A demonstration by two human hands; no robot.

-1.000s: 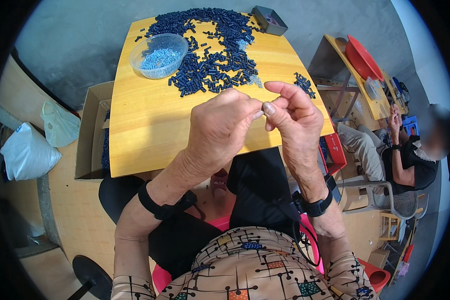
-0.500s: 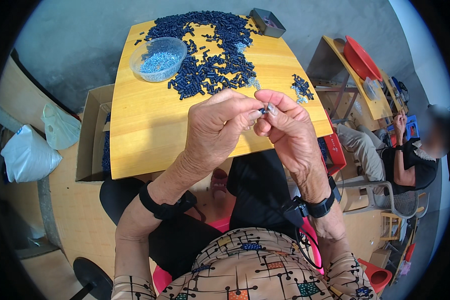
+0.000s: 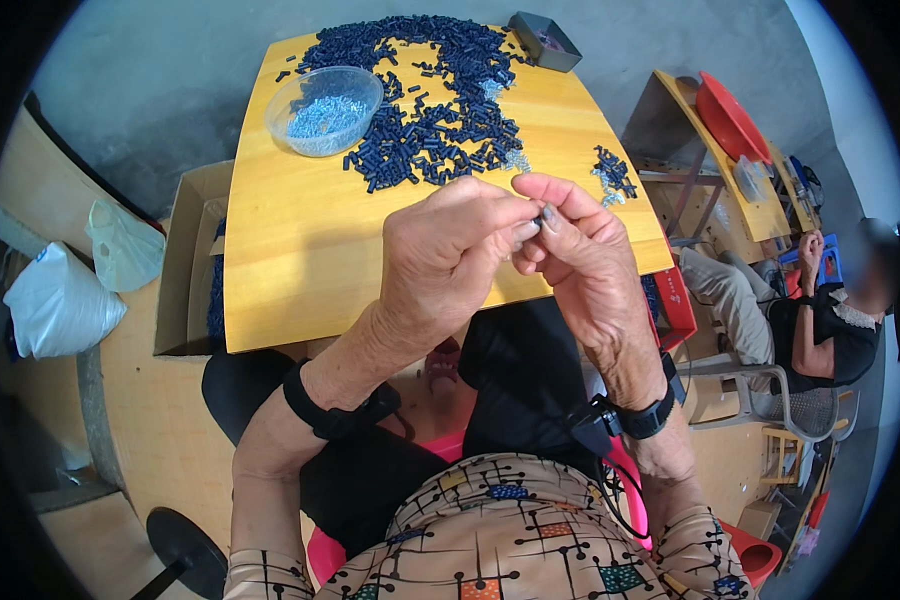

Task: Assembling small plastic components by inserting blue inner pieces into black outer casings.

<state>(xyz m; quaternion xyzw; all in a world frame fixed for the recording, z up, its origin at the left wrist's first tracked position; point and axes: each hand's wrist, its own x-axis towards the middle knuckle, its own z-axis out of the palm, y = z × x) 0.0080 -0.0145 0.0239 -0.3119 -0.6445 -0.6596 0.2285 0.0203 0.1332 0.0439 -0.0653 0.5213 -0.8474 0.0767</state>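
Observation:
Above the near part of the yellow table [image 3: 300,270], my left hand [image 3: 440,250] and my right hand [image 3: 590,260] meet fingertip to fingertip. Both are closed in a pinch on a small dark cylindrical piece [image 3: 537,222], mostly covered by the fingers. Beyond them spreads a big heap of similar dark blue cylindrical pieces [image 3: 400,160]. Small clear or silvery parts [image 3: 515,160] lie at its right edge. A clear round tub [image 3: 280,125] with small light-blue shiny parts stands to the left. Right of my hands is a smaller group of dark pieces [image 3: 618,170].
A dark grey tray [image 3: 547,45] sits at the table's far right corner. Left of the table stands a cardboard box [image 3: 177,270]; a red box [image 3: 678,305] is at its right. Further right, another person [image 3: 820,310] sits near a table with a red basin [image 3: 730,115].
My hands stay pinched together, with the dark piece now more covered by the fingertips. The whole view has shifted slightly; the heap and tub lie as before.

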